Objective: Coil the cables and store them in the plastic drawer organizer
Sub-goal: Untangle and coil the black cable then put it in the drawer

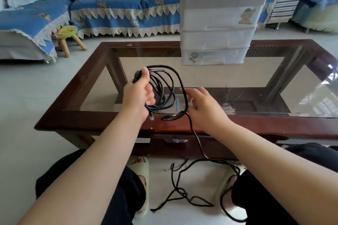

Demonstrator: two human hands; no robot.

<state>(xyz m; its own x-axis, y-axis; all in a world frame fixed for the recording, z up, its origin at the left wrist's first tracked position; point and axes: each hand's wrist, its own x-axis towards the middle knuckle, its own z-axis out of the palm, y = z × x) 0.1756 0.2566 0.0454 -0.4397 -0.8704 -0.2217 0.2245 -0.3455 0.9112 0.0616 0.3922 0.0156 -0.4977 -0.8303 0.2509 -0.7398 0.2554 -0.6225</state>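
A loose tail of black cable [190, 184] tangles on the floor between a seated person's slippered feet, rising to the right hand [203, 107], whose relaxed, half-spread fingers guide the strand. At the right hand's 9 o'clock, the left hand [139, 95] grips the gathered coil of dark loops above the glass-topped table [91, 120]. Beyond, at 1 o'clock, the white plastic drawer organizer [217, 38] stands with drawers closed.
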